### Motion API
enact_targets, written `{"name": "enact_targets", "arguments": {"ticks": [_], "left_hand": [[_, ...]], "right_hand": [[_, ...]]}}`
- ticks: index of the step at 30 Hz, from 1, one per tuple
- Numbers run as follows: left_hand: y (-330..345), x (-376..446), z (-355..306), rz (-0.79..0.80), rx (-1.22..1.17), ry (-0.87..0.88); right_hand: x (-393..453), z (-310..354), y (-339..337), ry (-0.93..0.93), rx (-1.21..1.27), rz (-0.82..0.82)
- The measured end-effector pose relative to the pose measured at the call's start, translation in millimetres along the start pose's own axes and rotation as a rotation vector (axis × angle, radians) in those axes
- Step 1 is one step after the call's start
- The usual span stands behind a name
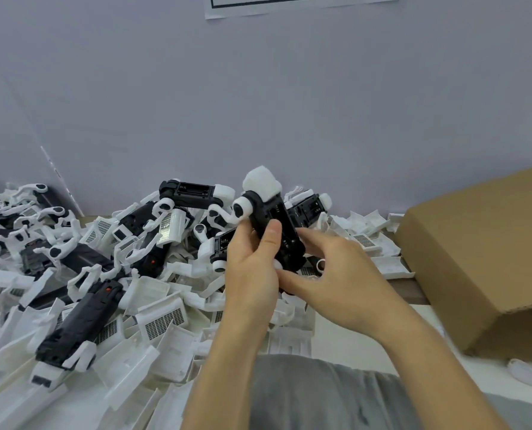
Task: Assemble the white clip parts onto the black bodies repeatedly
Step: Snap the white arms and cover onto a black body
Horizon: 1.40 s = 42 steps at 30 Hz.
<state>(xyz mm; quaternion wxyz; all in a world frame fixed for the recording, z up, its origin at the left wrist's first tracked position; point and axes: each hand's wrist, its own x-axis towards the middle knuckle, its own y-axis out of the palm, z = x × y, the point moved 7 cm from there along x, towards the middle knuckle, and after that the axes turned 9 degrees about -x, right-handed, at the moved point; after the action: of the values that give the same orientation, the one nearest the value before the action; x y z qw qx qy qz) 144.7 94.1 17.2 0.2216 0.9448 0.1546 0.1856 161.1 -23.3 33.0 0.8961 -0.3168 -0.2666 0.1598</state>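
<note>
A black body (277, 221) is held upright and tilted above the pile, with a white cap at its top end and a white clip arm (241, 209) on its left side. My left hand (252, 268) grips the body from the left, thumb across its front. My right hand (336, 274) holds the lower right part of the body, fingers curled behind it and thumb reaching under toward a small white part at the bottom end. The body's lower end is mostly hidden by both hands.
A deep pile of loose white clip parts (162, 321) and black bodies (81, 318), some with white parts fitted (196, 193), covers the table to the left and behind. A brown cardboard box (482, 259) stands at the right. A grey wall rises behind.
</note>
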Motion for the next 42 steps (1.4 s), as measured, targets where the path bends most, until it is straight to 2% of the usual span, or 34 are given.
{"name": "enact_targets", "arguments": {"ticks": [3,6,8,10,15,22,29,32,37,42], "left_hand": [[9,-3,-3,0.067,0.173,0.092],[22,-9,-3,0.185,0.383,0.176],[29,-13,-1,0.252,0.483,0.221],[35,-16,1,0.291,0.585,0.251],[44,-21,0,0.34,0.62,0.273],[44,-21,1,0.353,0.652,0.264],[41,-21,-4,0.277,0.676,0.298],[36,-19,-18,0.173,0.529,0.372],[10,-10,-28,-0.105,0.189,0.245],[-15,-5,-34,-0.349,0.114,0.181]], "right_hand": [[0,2,-14,-0.042,0.054,0.044],[-1,0,-28,-0.05,0.273,0.034],[-1,-3,-34,-0.011,0.409,-0.008],[-1,-10,-38,0.056,0.444,-0.109],[-2,-17,-44,0.122,0.395,-0.37],[-4,-20,-44,0.147,0.382,-0.44],[-1,-11,-46,0.091,0.392,-0.37],[2,-9,-42,0.089,0.44,-0.252],[-4,-15,-60,0.156,0.433,-0.399],[-3,-27,-62,0.244,0.453,-0.442]]}}
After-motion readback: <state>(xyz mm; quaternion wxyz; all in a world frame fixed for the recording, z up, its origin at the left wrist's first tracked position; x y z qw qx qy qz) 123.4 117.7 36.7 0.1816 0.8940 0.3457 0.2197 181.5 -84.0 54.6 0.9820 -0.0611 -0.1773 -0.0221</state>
